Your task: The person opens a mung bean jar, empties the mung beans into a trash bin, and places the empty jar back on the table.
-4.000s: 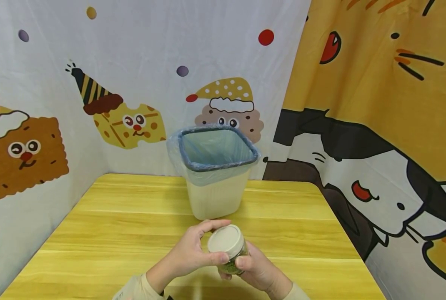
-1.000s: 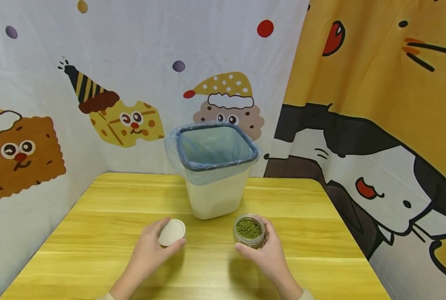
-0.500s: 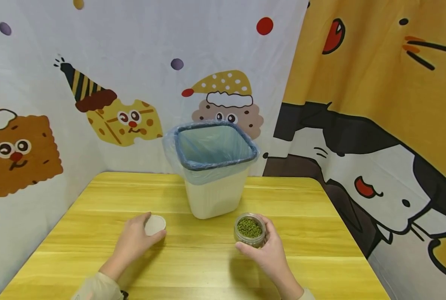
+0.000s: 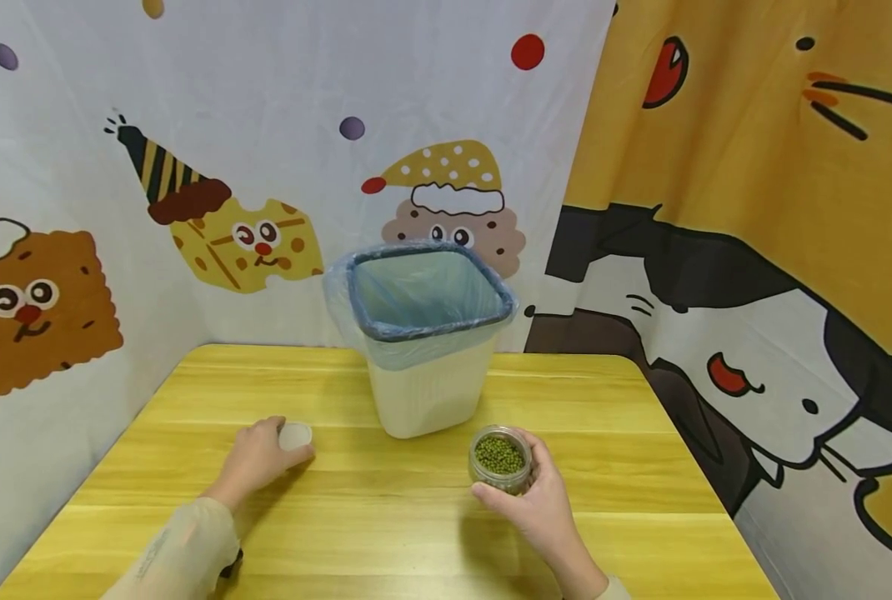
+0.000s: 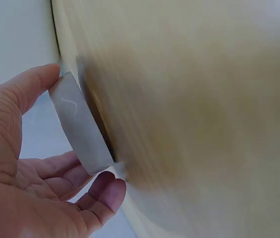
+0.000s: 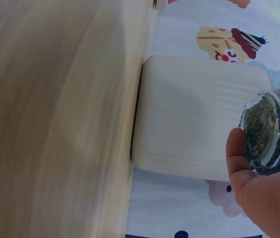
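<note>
My left hand pinches a round white lid by its edge, low over the left part of the table. In the left wrist view the lid lies between thumb and fingers, its wide side facing the wood; whether it touches the table I cannot tell. On the right, my right hand grips a small clear glass jar from its side, above the table. The jar has no lid on and is filled with green mung beans. The right wrist view shows the jar's base and my thumb against it.
A cream trash bin lined with a blue-tinted plastic bag stands at the back middle of the wooden table. Behind the table hangs a printed cartoon cloth.
The lid, on the jar in the earliest frame, is now off. My left hand has carried it left and down toward the table. The right hand and jar have stayed nearly still since one second ago.
</note>
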Demonstrator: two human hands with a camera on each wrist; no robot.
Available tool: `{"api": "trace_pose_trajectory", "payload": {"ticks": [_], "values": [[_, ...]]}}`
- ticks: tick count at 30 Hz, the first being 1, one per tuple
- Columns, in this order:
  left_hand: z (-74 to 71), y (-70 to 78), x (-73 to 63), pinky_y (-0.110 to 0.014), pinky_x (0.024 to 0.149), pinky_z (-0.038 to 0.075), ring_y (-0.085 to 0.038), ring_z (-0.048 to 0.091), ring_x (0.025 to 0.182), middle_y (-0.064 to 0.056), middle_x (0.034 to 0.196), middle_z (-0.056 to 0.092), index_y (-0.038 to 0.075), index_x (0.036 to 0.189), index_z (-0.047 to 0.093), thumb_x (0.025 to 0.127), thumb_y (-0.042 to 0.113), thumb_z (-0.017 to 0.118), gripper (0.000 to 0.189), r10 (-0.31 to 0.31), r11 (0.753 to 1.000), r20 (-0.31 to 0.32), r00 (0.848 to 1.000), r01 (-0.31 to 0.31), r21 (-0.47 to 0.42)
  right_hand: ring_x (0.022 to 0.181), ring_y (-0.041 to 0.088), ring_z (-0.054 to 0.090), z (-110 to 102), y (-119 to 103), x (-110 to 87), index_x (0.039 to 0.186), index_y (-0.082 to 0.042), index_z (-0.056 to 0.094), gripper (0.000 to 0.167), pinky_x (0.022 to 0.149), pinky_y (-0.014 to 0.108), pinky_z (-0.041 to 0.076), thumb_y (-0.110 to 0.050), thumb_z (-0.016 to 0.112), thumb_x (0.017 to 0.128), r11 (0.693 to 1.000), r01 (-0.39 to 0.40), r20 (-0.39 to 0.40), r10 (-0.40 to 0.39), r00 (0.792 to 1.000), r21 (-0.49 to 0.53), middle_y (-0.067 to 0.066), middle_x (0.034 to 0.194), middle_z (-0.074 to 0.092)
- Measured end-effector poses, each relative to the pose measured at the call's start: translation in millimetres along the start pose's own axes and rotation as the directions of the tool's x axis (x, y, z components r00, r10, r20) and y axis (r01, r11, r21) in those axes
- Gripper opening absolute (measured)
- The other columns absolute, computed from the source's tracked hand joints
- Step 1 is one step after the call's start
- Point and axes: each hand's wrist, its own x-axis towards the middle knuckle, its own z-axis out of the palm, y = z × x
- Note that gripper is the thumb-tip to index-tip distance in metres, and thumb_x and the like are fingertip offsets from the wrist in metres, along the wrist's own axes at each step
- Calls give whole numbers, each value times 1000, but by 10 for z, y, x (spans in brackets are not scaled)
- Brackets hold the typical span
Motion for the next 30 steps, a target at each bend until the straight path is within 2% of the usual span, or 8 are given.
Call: {"api": "trace_pose_trajectory", "payload": {"ticks": [5,9,13,17,23,30], "values": [[-74,-57,109,-62,85,58,-56,56,112,-40,129,64,-20,142,51,90,44,80,87,-23,999,24,999,23,28,126,24,64,3,-2,3,149,-16,53,85,100,23,57,-8,95,76,1000,-4,10,4,1000,2,9,144,63],[-160,-94,219,-63,87,56,-55,57,110,-39,126,65,-20,138,54,91,40,81,81,-41,998,33,999,40,53,126,25,64,5,4,7,149,-16,54,83,99,23,57,-9,95,77,1000,-9,13,9,1000,0,9,143,63],[-243,-108,333,-60,82,55,-47,62,96,-32,109,71,-15,117,66,87,37,87,64,-22,994,15,1000,21,103,125,23,66,9,12,11,149,-16,55,83,100,23,57,-9,95,77,1000,-8,13,8,1000,-3,9,142,65],[-292,-98,430,-55,76,54,-37,62,81,-23,93,72,-9,99,69,83,36,90,52,-6,989,10,1000,4,149,124,20,66,9,20,13,149,-16,55,83,100,23,56,-9,96,77,1000,-5,14,5,1000,-12,9,142,65],[-319,-36,519,-54,76,55,-36,61,80,-22,91,72,-9,97,70,84,38,88,53,-34,982,38,999,27,186,125,18,65,2,34,26,150,-17,53,85,101,23,56,-11,96,76,1000,-25,13,25,1000,-17,6,143,64],[-313,-25,520,-54,76,56,-37,62,81,-24,92,72,-11,99,70,85,39,89,55,-61,980,37,997,53,189,126,22,65,2,33,23,150,-17,52,86,101,23,56,-13,96,77,999,-40,21,40,999,-21,7,142,64]]}}
